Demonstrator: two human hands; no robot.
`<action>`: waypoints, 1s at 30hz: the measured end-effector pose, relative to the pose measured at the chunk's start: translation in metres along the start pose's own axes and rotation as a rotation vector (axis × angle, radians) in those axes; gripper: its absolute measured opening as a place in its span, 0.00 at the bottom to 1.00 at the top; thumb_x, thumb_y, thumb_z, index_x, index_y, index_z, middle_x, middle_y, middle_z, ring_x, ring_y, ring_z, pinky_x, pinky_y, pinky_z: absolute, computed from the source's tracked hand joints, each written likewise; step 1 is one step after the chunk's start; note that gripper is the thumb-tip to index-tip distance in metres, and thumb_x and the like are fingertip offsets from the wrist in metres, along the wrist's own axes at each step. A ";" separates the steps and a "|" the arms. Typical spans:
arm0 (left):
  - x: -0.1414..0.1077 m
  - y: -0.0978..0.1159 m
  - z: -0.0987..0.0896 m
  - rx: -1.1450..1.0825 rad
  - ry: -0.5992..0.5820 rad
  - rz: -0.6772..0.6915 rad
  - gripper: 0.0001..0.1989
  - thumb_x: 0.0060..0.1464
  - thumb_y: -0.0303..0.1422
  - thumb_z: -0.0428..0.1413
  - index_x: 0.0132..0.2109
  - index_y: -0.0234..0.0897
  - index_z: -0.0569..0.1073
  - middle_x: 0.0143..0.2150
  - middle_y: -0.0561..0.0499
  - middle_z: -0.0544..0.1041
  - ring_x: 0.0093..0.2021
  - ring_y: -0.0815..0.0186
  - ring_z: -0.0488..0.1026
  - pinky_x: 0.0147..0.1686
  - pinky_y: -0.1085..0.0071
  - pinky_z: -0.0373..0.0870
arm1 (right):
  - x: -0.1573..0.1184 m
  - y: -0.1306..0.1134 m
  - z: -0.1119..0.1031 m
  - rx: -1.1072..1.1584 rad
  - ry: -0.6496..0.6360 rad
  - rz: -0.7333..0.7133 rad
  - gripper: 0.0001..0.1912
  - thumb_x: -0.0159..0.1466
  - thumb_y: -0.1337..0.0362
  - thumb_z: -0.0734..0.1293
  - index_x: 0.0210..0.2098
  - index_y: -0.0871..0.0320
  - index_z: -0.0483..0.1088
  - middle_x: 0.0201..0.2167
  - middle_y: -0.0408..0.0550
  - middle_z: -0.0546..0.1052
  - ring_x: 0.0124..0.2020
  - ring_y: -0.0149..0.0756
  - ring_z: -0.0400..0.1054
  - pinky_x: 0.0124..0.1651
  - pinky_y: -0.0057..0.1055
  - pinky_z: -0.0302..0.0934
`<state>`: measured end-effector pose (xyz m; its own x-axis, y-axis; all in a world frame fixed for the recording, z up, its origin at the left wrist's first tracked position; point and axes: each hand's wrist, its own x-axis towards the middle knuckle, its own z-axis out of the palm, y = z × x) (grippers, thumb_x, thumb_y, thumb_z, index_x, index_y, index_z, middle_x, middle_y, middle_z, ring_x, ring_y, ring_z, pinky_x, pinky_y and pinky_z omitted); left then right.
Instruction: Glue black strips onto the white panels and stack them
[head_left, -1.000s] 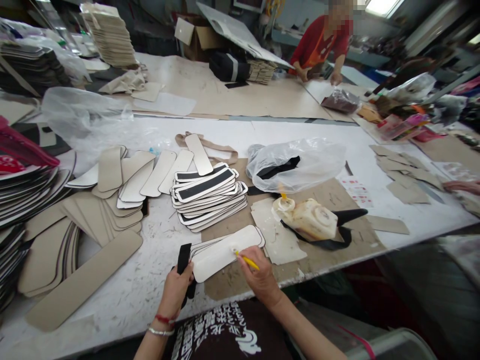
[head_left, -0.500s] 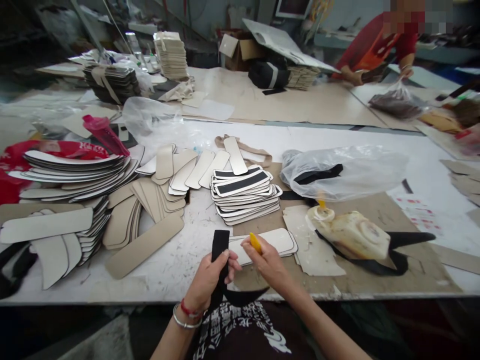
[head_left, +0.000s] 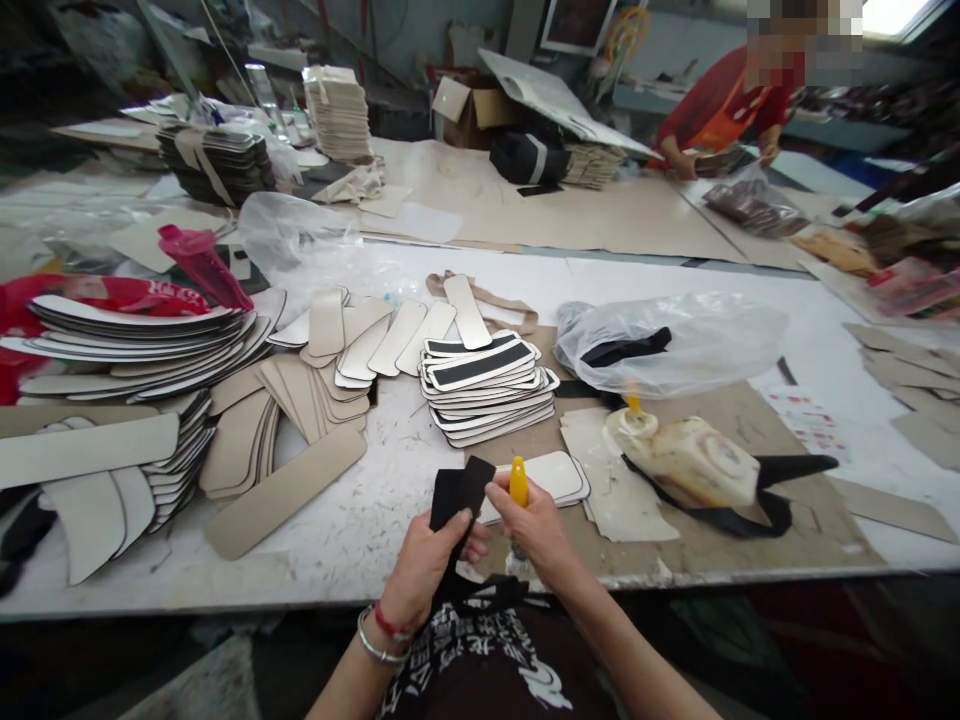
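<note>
My left hand (head_left: 435,560) is closed round black fabric strips (head_left: 450,505), its thumb pressing on them; their lower ends hang down against my shirt. One strip end leans right and reaches the fingertips of my right hand (head_left: 529,515). In that right hand is a tool with a yellow handle (head_left: 518,482); its pale lower end shows below the hand, its kind unclear. Just beyond the hands lie white rounded panels (head_left: 559,475), partly hidden by the right hand. Behind them is a stack of white panels (head_left: 487,400), the upper ones bearing black strips.
Beige panels (head_left: 289,505) and curved pieces (head_left: 135,340) cover the left side. At right lie a stained plastic bottle (head_left: 705,465), a second yellow handle (head_left: 634,402) and a clear bag (head_left: 720,335) with black material. Across the table a person in red (head_left: 712,95) handles a bag.
A black strip end has swung right, now meeting my right fingertips. The yellow handle has turned more upright. The view has shifted slightly, and the person opposite has moved their hands.
</note>
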<state>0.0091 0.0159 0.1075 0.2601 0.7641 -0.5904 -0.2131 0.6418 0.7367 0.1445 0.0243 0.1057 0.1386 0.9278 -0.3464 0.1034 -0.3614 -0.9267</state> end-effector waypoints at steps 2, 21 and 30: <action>0.004 -0.008 0.005 0.012 -0.030 0.004 0.18 0.44 0.44 0.55 0.31 0.29 0.72 0.26 0.45 0.75 0.24 0.67 0.69 0.28 0.69 0.67 | -0.004 0.007 -0.001 0.088 -0.032 0.071 0.16 0.52 0.51 0.65 0.26 0.58 0.60 0.14 0.35 0.59 0.15 0.25 0.53 0.19 0.24 0.51; 0.022 -0.063 -0.028 0.203 0.364 -0.053 0.14 0.40 0.41 0.56 0.29 0.33 0.67 0.15 0.58 0.62 0.17 0.73 0.59 0.19 0.76 0.57 | 0.037 -0.004 -0.116 -0.649 -0.309 -0.046 0.15 0.54 0.52 0.63 0.21 0.58 0.63 0.17 0.40 0.65 0.20 0.28 0.57 0.24 0.25 0.50; 0.052 -0.073 -0.029 0.230 0.512 0.015 0.17 0.39 0.42 0.55 0.32 0.33 0.71 0.20 0.54 0.68 0.21 0.69 0.63 0.23 0.73 0.59 | 0.074 0.024 -0.013 -1.186 -0.675 -0.241 0.15 0.60 0.53 0.57 0.33 0.55 0.69 0.31 0.46 0.74 0.33 0.35 0.66 0.32 0.26 0.52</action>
<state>0.0103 0.0107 0.0137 -0.2437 0.7445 -0.6216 0.0125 0.6433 0.7655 0.1699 0.0836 0.0596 -0.4656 0.7199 -0.5147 0.8702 0.2664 -0.4145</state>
